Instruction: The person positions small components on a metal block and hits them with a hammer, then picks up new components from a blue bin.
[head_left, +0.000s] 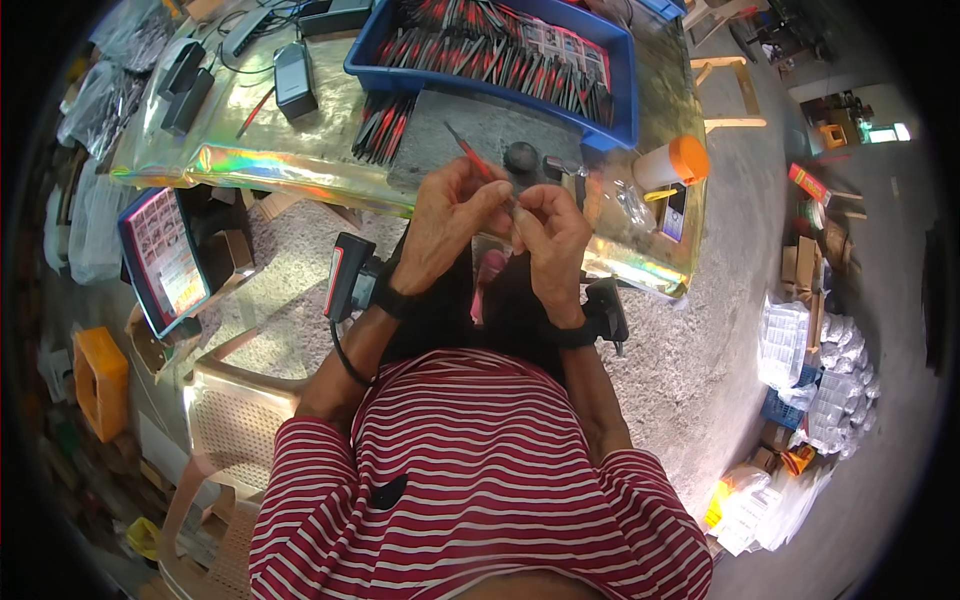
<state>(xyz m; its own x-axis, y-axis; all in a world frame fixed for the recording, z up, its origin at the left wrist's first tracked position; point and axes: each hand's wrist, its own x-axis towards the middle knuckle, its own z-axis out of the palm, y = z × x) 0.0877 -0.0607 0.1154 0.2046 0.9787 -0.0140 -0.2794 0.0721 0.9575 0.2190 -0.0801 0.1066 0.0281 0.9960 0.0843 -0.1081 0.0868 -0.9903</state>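
My left hand [450, 215] is closed on a slim red-and-black pen-like tool [470, 152], whose dark thin end points up and away. My right hand [556, 235] is pinched close to the left fingertips; whatever lies between its fingers is too small to make out. Both hands are over the near edge of a grey slab [460, 112] on the table. On the slab sit a round black lump [520, 157] and a metal-headed tool [562, 165] resembling a small hammer. Several similar red-and-black tools [380, 128] lie piled left of the slab.
A blue tray [632, 85] full of such tools stands at the back of the foil-covered table [285, 172]. To the right is a white jar with an orange lid [688, 158]. Black cases [293, 80] and cables lie at left. A plastic chair [235, 420] stands beside me.
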